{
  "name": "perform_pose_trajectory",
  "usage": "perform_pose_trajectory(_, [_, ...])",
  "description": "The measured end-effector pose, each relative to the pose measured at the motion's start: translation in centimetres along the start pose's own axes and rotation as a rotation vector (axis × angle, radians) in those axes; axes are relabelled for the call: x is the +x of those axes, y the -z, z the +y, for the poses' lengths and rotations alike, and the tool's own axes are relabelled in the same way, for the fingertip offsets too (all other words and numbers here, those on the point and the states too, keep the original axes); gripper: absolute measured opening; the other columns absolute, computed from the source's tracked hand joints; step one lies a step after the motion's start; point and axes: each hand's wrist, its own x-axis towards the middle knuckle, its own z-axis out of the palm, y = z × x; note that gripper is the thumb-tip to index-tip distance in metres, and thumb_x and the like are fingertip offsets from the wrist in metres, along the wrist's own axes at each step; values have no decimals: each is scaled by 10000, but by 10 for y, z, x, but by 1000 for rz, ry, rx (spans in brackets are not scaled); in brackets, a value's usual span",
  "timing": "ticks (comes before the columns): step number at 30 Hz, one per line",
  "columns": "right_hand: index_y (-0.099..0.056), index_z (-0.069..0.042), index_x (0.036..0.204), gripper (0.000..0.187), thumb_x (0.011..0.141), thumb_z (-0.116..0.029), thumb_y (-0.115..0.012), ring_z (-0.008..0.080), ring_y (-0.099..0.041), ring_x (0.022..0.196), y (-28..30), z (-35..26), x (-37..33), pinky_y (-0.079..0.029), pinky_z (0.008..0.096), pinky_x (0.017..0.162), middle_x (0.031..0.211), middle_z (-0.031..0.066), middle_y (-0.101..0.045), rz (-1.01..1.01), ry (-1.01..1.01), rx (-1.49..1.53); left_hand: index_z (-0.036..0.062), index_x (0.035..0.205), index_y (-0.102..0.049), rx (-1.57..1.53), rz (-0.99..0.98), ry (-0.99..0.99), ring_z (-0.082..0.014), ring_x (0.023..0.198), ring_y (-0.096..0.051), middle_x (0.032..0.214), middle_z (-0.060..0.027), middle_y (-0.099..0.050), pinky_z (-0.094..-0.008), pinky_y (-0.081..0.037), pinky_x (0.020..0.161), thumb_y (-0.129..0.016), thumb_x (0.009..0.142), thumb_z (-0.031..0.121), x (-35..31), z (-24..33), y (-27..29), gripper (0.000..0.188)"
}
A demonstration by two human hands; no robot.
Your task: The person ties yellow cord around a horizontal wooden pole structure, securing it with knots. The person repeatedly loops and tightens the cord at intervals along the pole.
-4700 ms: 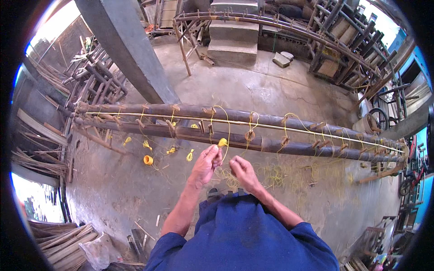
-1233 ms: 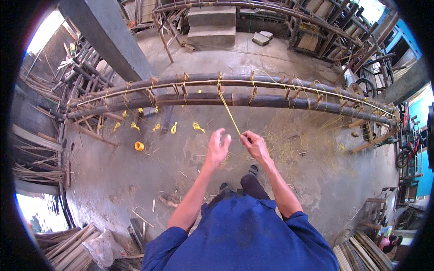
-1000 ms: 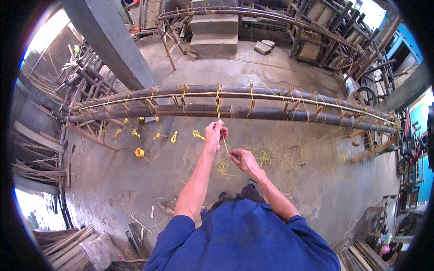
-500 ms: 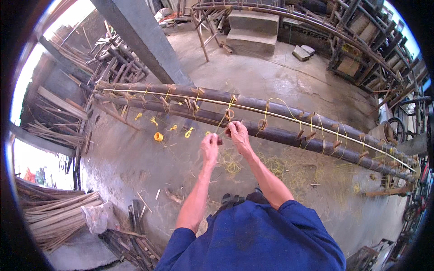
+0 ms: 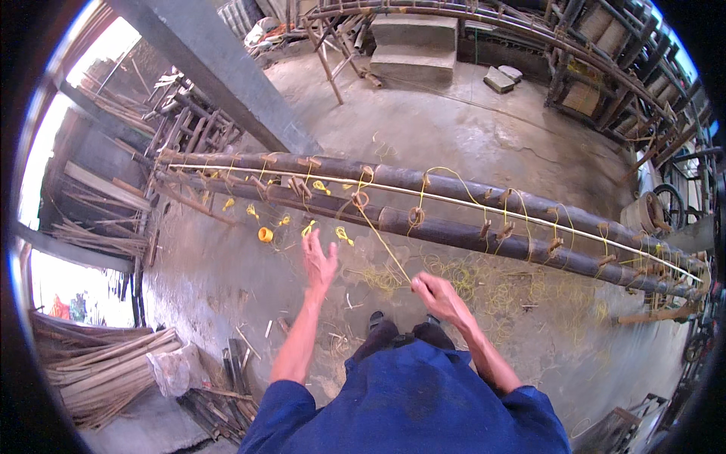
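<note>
My right hand [image 5: 440, 296] is closed on a yellow cord [image 5: 387, 248], which runs taut up and left to a small tan ring [image 5: 360, 200] at the near pole. My left hand [image 5: 320, 261] is raised with its fingers apart and nothing visible in it. Two long dark poles, a far one [image 5: 454, 187] and a near one [image 5: 446, 226], lie side by side with short wooden pegs along them. Between them stretches a pale thin strip [image 5: 469, 203]. Small yellow cord bundles [image 5: 344, 236] hang near my left hand.
A yellow roll [image 5: 265, 234] hangs below the poles at left. Loose yellow cord [image 5: 450, 276] litters the concrete floor. A grey pillar [image 5: 227, 76] stands beyond the poles. Bundled wooden strips [image 5: 113, 363] and a whitish plastic bag [image 5: 178, 369] lie at lower left.
My hands, together at the near pole before, have come apart. The right hand has drawn down and right, pulling the cord straight; the left has moved left and its fingers have opened.
</note>
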Motion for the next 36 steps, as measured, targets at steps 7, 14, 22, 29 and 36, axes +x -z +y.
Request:
perform_pose_trajectory(7, [-573,-7,880,324,986,-292,-461,166,-563,678,77,-132,-80,-464,339,624,700,63,-557,-115,49,155,60,1315,-490,-729,-1200,-682,-263,1109,-560,1146,-95,-622,-401,-418,968,-596,898,392,47,195,88,543])
perform_pose_trajectory(14, [-578,-25,895,289,1013,-243,-430,98,-491,785,12,-57,15,-430,276,693,797,2,-539,374,215,168,46,1260,-562,-1268,-1423,-210,-213,1176,-551,1180,-156,-635,-359,-412,1007,-370,1021,297,91,189,129,396])
perform_pose_trajectory(22, [-575,-30,867,300,1013,-260,-449,77,-435,730,15,-151,34,-404,259,646,760,-29,-488,252,147,358,1,1281,-537,-1061,-1827,-467,-275,1245,-501,1399,-142,-464,-372,-304,1108,-315,1029,352,112,114,136,485])
perform_pose_trajectory(29, [-541,-31,858,308,1005,-288,-454,74,-419,731,-40,-171,26,-388,261,637,738,-35,-455,-46,19,277,29,1358,-470,-1554,-673,268,-331,1160,-567,1419,-174,-435,-424,-375,1053,-357,1009,411,123,116,141,529])
perform_pose_trajectory(36, [-539,-31,845,323,1011,-290,-442,69,-423,720,-20,-122,75,-397,266,639,740,-47,-460,195,144,246,112,1445,-319,-1596,-1611,-378,-320,1134,-582,1363,-181,-487,-472,-395,1021,-381,1003,403,124,88,128,532])
